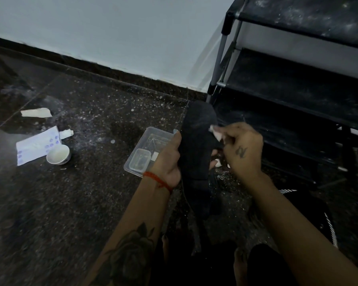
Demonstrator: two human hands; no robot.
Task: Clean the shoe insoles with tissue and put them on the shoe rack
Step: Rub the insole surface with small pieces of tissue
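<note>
Left hand (pixel 167 159) grips the dark insole (pixel 196 141) upright at centre frame; right hand (pixel 243 148) pinches tissue (pixel 215 132) against its 3 o'clock edge, shoe rack (pixel 298 83) at 2 o'clock.

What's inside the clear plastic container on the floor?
The clear container holds a smaller clear box and a small white piece. Its right part is hidden behind the left hand.

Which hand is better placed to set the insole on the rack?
Left hand: it grips the black insole. The right hand pinches white tissue, though it is nearer the black shoe rack.
</note>
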